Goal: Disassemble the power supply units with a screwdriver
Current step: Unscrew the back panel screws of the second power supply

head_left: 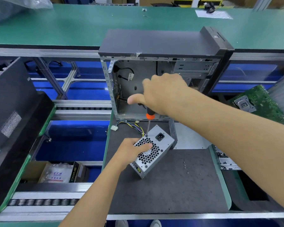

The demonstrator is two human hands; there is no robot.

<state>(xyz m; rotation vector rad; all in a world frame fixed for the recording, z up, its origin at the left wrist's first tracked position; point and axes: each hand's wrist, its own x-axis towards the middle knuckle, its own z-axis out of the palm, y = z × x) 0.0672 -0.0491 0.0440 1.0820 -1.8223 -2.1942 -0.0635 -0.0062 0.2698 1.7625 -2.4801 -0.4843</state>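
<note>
Grip: our right hand (162,92) is gripping the screwdriver (149,119); our left hand (129,152) is holding the power supply (154,149) tilted on the bench (170,185). The tip may be slipping off the corner screw if the box shifts.

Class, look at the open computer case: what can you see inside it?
Inside the computer case are loose black cables and a metal drive cage. The right hand covers the middle, so anything there is hidden.
</note>
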